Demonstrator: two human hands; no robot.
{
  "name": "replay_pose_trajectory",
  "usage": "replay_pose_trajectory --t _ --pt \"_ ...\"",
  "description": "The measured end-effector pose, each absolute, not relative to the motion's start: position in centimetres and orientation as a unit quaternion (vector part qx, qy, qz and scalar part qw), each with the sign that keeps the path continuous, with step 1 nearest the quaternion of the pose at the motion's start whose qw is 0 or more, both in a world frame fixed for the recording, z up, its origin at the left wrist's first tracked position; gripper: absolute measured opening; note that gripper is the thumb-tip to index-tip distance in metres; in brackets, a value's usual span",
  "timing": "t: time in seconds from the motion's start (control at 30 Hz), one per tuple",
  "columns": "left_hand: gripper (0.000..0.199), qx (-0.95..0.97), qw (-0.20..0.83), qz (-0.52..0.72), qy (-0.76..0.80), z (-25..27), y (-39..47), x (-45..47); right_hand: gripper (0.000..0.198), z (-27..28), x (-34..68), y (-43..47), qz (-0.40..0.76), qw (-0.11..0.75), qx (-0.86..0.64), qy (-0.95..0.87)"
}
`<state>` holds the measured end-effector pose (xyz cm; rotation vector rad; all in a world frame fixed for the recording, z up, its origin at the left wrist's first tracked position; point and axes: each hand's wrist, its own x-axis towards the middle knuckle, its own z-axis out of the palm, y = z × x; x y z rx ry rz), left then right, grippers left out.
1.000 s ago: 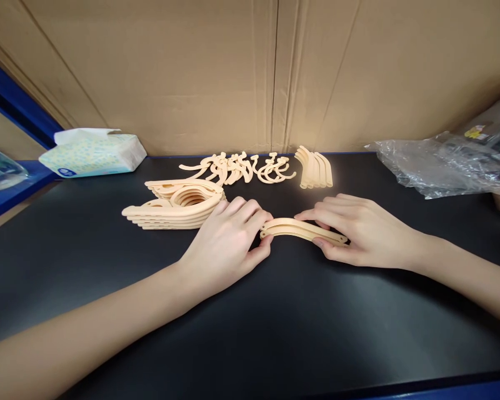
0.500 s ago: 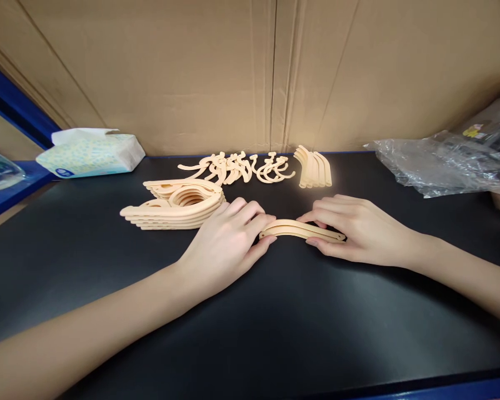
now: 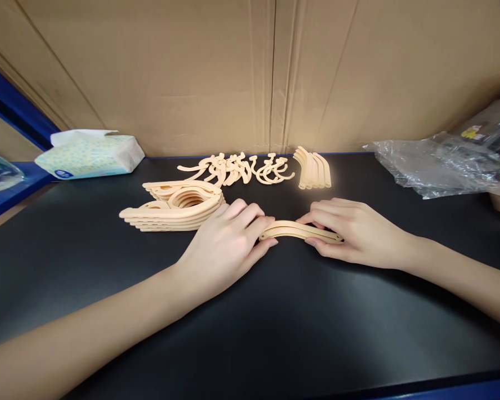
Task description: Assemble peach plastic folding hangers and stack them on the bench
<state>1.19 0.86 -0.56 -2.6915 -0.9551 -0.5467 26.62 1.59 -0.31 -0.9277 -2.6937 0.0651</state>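
Observation:
Between my two hands lies a curved cream plastic hanger arm [image 3: 294,229], low over the black table, with a small hole at each end. My left hand [image 3: 229,239] pinches its left end between thumb and fingers. Around its right part, the thumb and fingers of my right hand [image 3: 345,230] are closed. Just beyond my left hand sits a stack of cream hanger pieces [image 3: 170,214] with rounded openings. Farther back are a heap of loose hanger hooks [image 3: 233,169] and a row of curved hanger arms [image 3: 314,169].
A tissue pack [image 3: 91,155] stands at the back left, near a blue frame [image 3: 20,100]. Crumpled clear plastic bags [image 3: 425,166] lie at the back right. Behind the black table [image 3: 275,333] rises a cardboard wall [image 3: 183,78].
My right hand and the right end of the hanger arm have shifted very slightly left. Both hands keep their hold.

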Motion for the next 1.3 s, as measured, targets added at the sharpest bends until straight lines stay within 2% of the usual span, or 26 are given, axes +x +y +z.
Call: replay_pose_trajectory --t 0.53,0.77,0.9,1.1,1.3 --pt "0.023 -0.917 0.169 -0.175 -0.318 -0.5 0.8 1.3 0.021 -0.5 26.5 1.6 0.030 0.153 -0.323 -0.933" --pt "0.024 -0.913 0.226 -0.172 -0.294 -0.2 0.5 1.1 0.023 -0.3 26.5 1.5 0.051 0.154 -0.329 -0.930" --pt "0.027 -0.922 0.195 -0.181 -0.283 -0.1 0.4 1.2 0.025 -0.1 26.3 1.3 0.067 0.148 -0.318 -0.934" --pt "0.021 -0.934 0.138 -0.184 -0.275 0.1 -0.1 1.4 0.033 0.1 26.3 1.3 0.092 0.168 -0.323 -0.927" --pt "0.017 -0.936 0.103 -0.185 -0.280 0.3 -0.4 1.6 0.027 -0.1 26.6 1.9 0.087 0.207 -0.353 -0.908"
